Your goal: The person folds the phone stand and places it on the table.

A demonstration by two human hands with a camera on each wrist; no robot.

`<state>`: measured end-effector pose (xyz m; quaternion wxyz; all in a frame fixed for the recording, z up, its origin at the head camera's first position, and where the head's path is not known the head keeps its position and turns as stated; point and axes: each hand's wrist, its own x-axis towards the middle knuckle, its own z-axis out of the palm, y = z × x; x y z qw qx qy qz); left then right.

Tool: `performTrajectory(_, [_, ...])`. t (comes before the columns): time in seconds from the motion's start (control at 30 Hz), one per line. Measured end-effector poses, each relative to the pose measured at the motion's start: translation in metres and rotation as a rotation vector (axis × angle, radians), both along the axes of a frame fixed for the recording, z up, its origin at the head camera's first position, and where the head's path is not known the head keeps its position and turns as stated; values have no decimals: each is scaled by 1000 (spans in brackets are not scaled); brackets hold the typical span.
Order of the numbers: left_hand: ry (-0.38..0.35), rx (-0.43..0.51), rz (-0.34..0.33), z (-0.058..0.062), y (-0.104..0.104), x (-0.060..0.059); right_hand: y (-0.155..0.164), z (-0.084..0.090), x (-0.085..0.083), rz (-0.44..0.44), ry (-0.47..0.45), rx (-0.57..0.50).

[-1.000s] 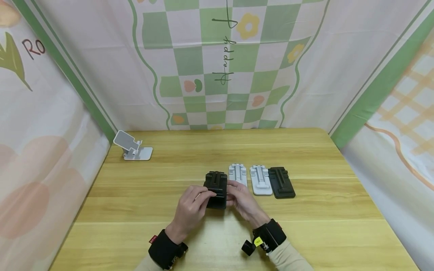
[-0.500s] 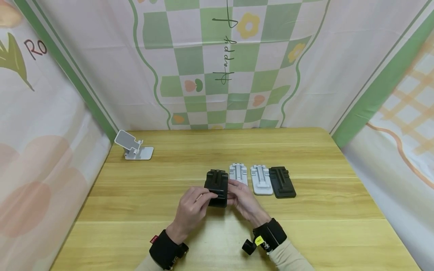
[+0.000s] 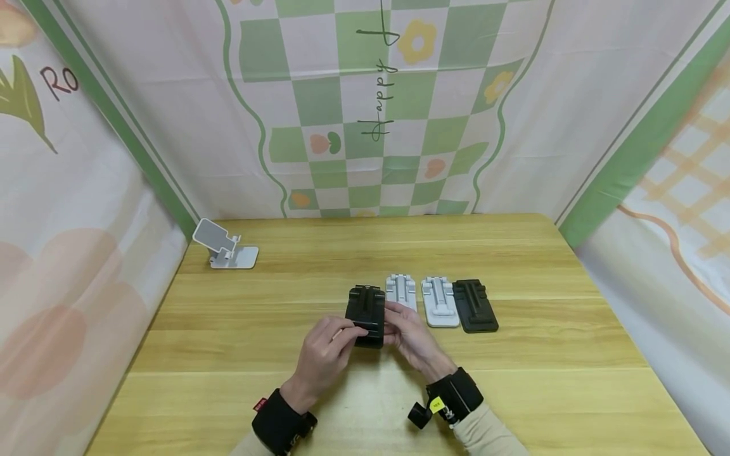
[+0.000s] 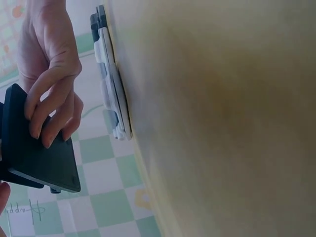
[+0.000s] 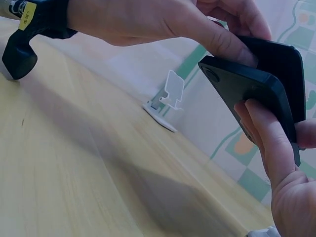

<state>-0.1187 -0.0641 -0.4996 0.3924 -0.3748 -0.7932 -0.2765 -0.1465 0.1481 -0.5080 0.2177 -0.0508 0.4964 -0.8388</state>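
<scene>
lifted slightly higher since earlier: black folded stand [image 3: 365, 315], gripped by left hand [image 3: 326, 354] and right hand [image 3: 412, 342] above table [image 3: 513, 380]. still folded; one white stand [image 3: 224, 246] opened, three flat stands [image 3: 439, 303] waiting.

The black stand [image 3: 365, 315] held between both hands has drifted slightly right and tipped up, showing shorter than a second ago. The left hand [image 3: 326, 356] has slid its thumb further across it; the right hand [image 3: 412, 339] has barely shifted.
</scene>
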Motion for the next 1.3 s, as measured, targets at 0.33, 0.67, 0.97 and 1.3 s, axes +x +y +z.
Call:
performTrajectory(0.33, [-153, 15, -78, 7, -1, -2, 3, 4, 1, -21, -11, 26])
performTrajectory(0.67, [-317, 307, -116, 9, -1, -7, 5, 5, 1, -54, -28, 35])
performTrajectory(0.97, [-778, 579, -58, 13, 0, -9, 7, 5, 3, -26, 16, 0])
performTrajectory(1.3, [-1418, 688, -84, 21, -3, -15, 7, 5, 5, 24, 64, 61])
